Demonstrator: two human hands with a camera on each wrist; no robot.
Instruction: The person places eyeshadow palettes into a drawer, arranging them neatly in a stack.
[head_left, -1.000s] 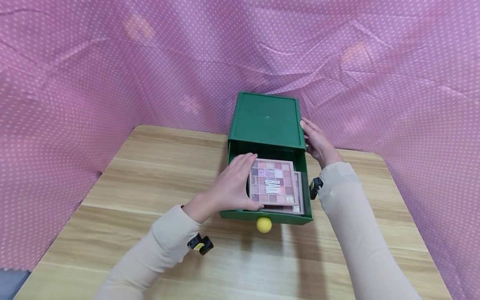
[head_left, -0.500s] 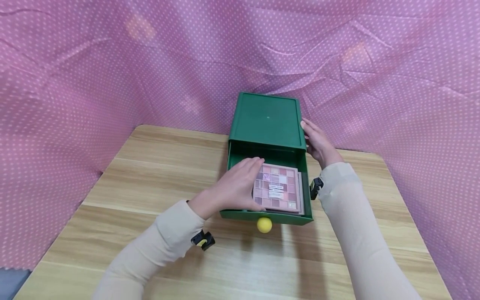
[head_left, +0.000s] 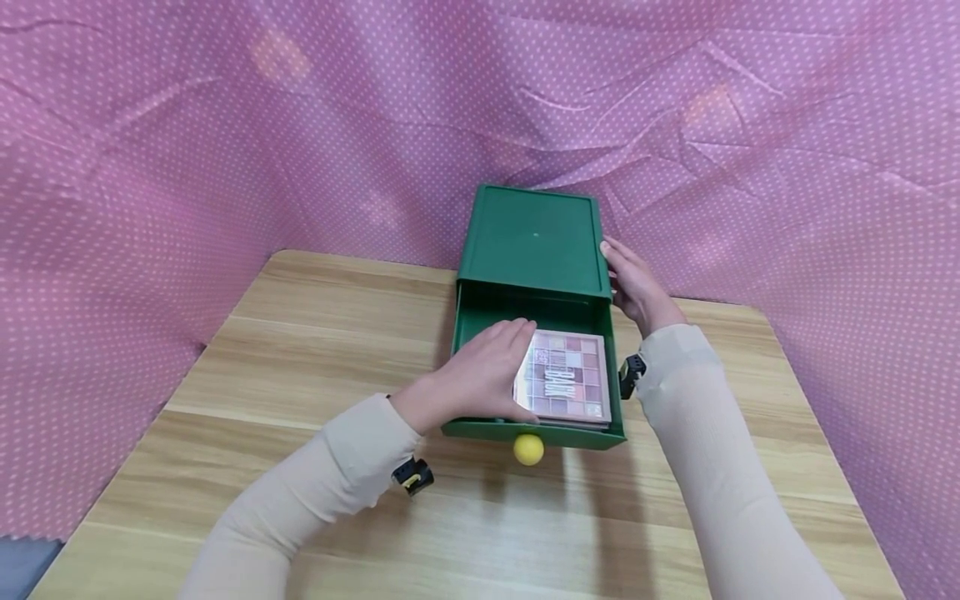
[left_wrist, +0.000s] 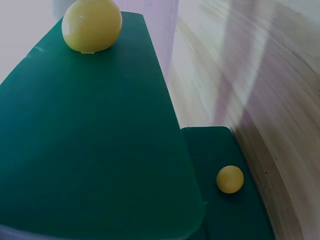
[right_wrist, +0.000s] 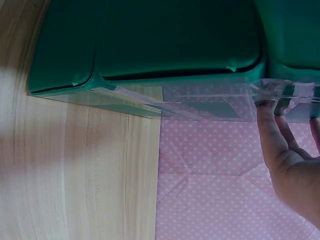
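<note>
A green drawer unit [head_left: 534, 242] has its top drawer [head_left: 491, 431] pulled out, with a yellow ball knob [head_left: 528, 450] on the front. Inside lies an eyeshadow palette [head_left: 570, 375] with a clear, lettered lid, on top of another palette whose edge barely shows. My left hand [head_left: 480, 375] holds the top palette at its left side, thumb at the near edge and fingertips at the far edge. My right hand [head_left: 637, 282] rests its extended fingers against the unit's right side; in the right wrist view these fingers [right_wrist: 270, 135] touch the clear side wall. The left wrist view does not show the left hand.
The unit stands near the back of a wooden table [head_left: 337, 333]. Pink dotted cloth [head_left: 375, 125] hangs behind and at both sides. Below the pulled-out drawer, a lower drawer front with a second yellow knob [left_wrist: 230, 179] shows in the left wrist view.
My left hand has moved the top palette right and slightly toward me, so it now nearly lines up with the one beneath. My right hand and the drawer unit have stayed put.
</note>
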